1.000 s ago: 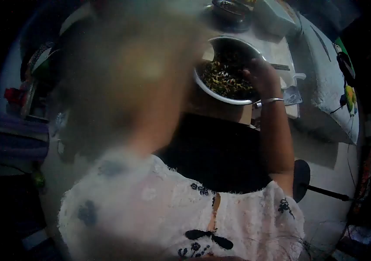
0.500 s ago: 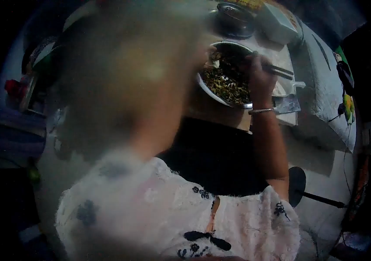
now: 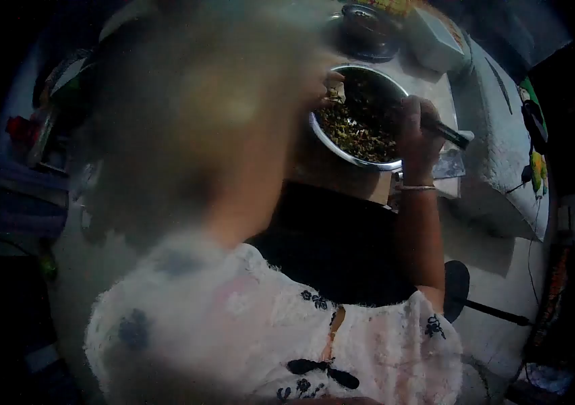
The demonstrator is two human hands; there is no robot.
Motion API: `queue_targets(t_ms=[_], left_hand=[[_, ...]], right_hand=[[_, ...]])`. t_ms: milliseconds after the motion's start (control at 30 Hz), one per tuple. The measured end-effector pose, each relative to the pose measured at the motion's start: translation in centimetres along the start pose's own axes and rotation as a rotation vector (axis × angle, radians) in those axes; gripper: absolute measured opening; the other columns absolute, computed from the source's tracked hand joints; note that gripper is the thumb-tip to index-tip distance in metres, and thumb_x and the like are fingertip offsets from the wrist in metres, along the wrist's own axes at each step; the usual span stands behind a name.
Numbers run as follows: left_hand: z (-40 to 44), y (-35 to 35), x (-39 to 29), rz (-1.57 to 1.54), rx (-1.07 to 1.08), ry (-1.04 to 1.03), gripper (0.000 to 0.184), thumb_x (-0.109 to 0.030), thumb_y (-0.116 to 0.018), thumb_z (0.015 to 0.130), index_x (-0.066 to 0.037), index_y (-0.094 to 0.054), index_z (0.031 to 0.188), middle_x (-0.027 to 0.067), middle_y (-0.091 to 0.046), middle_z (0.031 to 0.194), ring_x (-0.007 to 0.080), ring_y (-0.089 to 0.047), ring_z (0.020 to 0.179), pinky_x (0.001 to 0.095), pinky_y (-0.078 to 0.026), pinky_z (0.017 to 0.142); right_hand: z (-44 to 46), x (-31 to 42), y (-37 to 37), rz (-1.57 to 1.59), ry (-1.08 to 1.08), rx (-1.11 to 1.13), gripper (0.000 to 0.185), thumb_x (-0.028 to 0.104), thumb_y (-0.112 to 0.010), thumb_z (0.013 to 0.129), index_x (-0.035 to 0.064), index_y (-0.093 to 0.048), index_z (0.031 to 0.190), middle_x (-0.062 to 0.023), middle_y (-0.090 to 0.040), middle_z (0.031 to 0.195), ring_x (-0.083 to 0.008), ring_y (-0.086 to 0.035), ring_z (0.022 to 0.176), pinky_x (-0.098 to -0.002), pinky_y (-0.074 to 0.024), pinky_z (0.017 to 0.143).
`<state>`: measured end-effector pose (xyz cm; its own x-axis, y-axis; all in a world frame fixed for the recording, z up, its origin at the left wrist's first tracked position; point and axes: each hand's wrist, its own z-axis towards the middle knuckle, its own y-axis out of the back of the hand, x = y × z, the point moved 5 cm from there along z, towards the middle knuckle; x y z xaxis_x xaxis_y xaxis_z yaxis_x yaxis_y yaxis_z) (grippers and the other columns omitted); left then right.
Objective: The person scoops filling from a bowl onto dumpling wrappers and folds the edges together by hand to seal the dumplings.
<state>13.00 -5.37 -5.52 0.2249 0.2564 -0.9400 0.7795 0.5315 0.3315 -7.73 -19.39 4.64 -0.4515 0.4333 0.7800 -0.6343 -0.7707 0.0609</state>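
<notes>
1. Bracelet (image 3: 418, 187): a pale band round the wrist, just below the right hand.
2. Plastic bag (image 3: 450, 165): clear, to the right of that wrist and a little nearer the person than the fingers.
3. Dark sticks (image 3: 454, 136): their long axis slants across the right hand. The visible end points outward to the right and slightly back toward the person, away from the bowl. The other end is hidden by the fingers.
4. Right hand (image 3: 420, 131): curled nearly closed around the sticks, beside the right edge of the bowl.
5. Bowl (image 3: 341, 154): round, with a bright rim, between the two hands. Chopped filling (image 3: 363, 135) lies in it.
6. Pale piece (image 3: 338, 93): at the left hand's fingertips, over the bowl's left side. It is too small and dim to tell its long axis.
7. Left hand (image 3: 317, 86): partly blurred, fingers bent around the pale piece; how tightly, I cannot tell.
8. White box (image 3: 432, 42): beyond the right hand.
9. Dark pot (image 3: 368, 37): beyond both hands, past the bowl.
</notes>
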Motion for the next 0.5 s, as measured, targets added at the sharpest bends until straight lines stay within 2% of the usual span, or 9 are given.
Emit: queue_targets(t_ms=[33, 67, 133, 200, 233, 300, 333, 433, 500], left_hand=[[-0.3, -0.1, -0.7, 0.059, 0.026, 0.0, 0.061, -0.008, -0.054, 0.074, -0.011, -0.042, 0.134, 0.0026, -0.058, 0.071, 0.0097, -0.047, 0.055, 0.0245, -0.039, 0.053], [0.2, 0.5, -0.2, 0.279, -0.074, 0.085, 0.061, -0.01, -0.054, 0.074, -0.011, -0.041, 0.134, 0.0023, -0.057, 0.069, 0.0098, -0.045, 0.053, 0.0248, -0.038, 0.051], [0.4, 0.9, 1.0, 0.5, -0.173, 0.171, 0.062, -0.012, -0.055, 0.074, -0.011, -0.041, 0.134, 0.002, -0.057, 0.066, 0.0099, -0.044, 0.051, 0.0252, -0.037, 0.05], [-0.6, 0.6, 1.6, 0.017, -0.195, 0.128, 0.064, -0.014, -0.056, 0.073, -0.018, -0.041, 0.135, 0.0018, -0.056, 0.066, 0.01, -0.044, 0.052, 0.026, -0.037, 0.049], [-1.0, 0.5, 1.2, 0.019, -0.196, 0.131, 0.064, -0.014, -0.056, 0.073, -0.018, -0.041, 0.135, 0.0018, -0.056, 0.066, 0.01, -0.044, 0.052, 0.026, -0.037, 0.049], [-2.2, 0.0, -0.8, -0.001, -0.099, 0.076, 0.062, -0.011, -0.054, 0.074, -0.018, -0.042, 0.134, 0.0024, -0.057, 0.07, 0.0098, -0.045, 0.054, 0.026, -0.037, 0.05], [-2.9, -0.3, -2.4, -0.011, -0.048, 0.048, 0.062, -0.009, -0.053, 0.074, -0.018, -0.043, 0.134, 0.0027, -0.058, 0.072, 0.0098, -0.046, 0.055, 0.026, -0.038, 0.051], [-3.2, -1.5, -4.4, -0.033, 0.057, -0.013, 0.061, -0.006, -0.051, 0.074, -0.019, -0.045, 0.133, 0.0033, -0.059, 0.076, 0.0096, -0.047, 0.058, 0.0261, -0.038, 0.052], [-2.1, -1.5, -3.1, 0.011, -0.086, 0.009, 0.059, -0.001, -0.049, 0.074, -0.018, -0.048, 0.131, 0.0028, -0.06, 0.079, 0.0095, -0.048, 0.058, 0.0256, -0.039, 0.052]], right_hand=[[0.2, -0.8, 0.5, 0.007, -0.074, 0.035, 0.016, 0.017, -0.059, 0.089, 0.0017, -0.062, 0.083, -0.005, -0.064, 0.077, -0.012, -0.058, 0.068, -0.027, -0.0458, 0.062], [0.2, -1.3, 0.8, 0.006, -0.074, 0.034, 0.016, 0.017, -0.059, 0.089, 0.0017, -0.062, 0.083, -0.005, -0.064, 0.077, -0.012, -0.058, 0.068, -0.027, -0.0458, 0.062], [-0.4, -3.5, 0.4, -0.214, -0.285, 0.192, 0.016, 0.017, -0.06, 0.088, 0.0019, -0.062, 0.084, -0.0054, -0.065, 0.079, -0.0123, -0.058, 0.069, -0.0276, -0.0457, 0.064], [-1.0, -4.8, 0.0, -0.163, -0.375, 0.217, 0.016, 0.017, -0.06, 0.088, 0.0027, -0.061, 0.082, -0.005, -0.064, 0.079, -0.0122, -0.057, 0.069, -0.0275, -0.0455, 0.064], [-1.6, -5.7, -0.3, -0.11, -0.467, 0.243, 0.015, 0.017, -0.06, 0.088, 0.0034, -0.061, 0.081, -0.0046, -0.064, 0.078, -0.0121, -0.057, 0.068, -0.0275, -0.0454, 0.065], [-1.6, -9.7, 0.5, -0.09, -0.402, 0.273, 0.019, 0.021, -0.057, 0.09, 0.0037, -0.059, 0.082, -0.0043, -0.063, 0.078, -0.013, -0.057, 0.068, -0.0279, -0.0457, 0.064], [-1.4, -10.2, 0.4, 0.119, -0.422, 0.23, 0.022, 0.024, -0.056, 0.091, 0.0031, -0.059, 0.084, -0.0047, -0.063, 0.078, -0.0137, -0.058, 0.068, -0.0287, -0.0468, 0.064], [-1.1, -5.2, 0.7, -0.372, -0.34, 0.308, 0.031, 0.032, -0.053, 0.091, 0.0018, -0.06, 0.089, -0.007, -0.063, 0.08, -0.0164, -0.061, 0.069, -0.0306, -0.0514, 0.065], [-1.4, -5.0, 1.4, -0.123, -0.687, 0.131, 0.033, 0.034, -0.055, 0.089, 0.002, -0.06, 0.09, -0.0089, -0.063, 0.081, -0.0167, -0.063, 0.068, -0.0296, -0.0536, 0.063]])
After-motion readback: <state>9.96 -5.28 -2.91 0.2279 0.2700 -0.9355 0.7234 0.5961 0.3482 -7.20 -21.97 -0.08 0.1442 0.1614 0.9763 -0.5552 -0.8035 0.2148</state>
